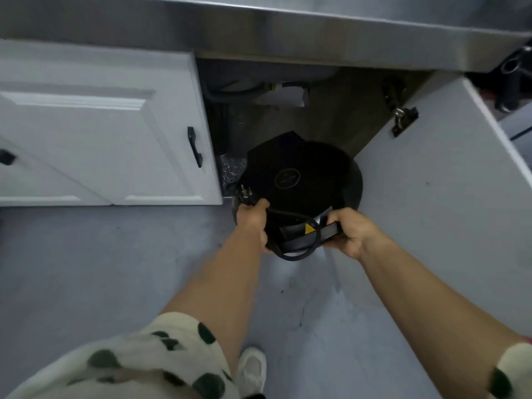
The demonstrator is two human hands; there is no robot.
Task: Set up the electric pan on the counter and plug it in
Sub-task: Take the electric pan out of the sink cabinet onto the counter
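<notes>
A round black electric pan (299,180) with a closed lid is half out of the open cabinet under the counter, low over the floor. My left hand (252,218) grips its left rim together with the black power cord (299,249), whose plug (244,194) sticks up beside my fingers. The cord loops down in front of the pan. My right hand (349,230) grips the pan's front handle, which carries a yellow warning label. The steel counter edge (316,33) runs across the top of the view.
The cabinet's white door (449,191) stands swung open on the right, close to my right arm. A closed white door with a black handle (195,146) is on the left. Pipes sit deep inside the cabinet. Grey floor lies below, with my shoe (252,370).
</notes>
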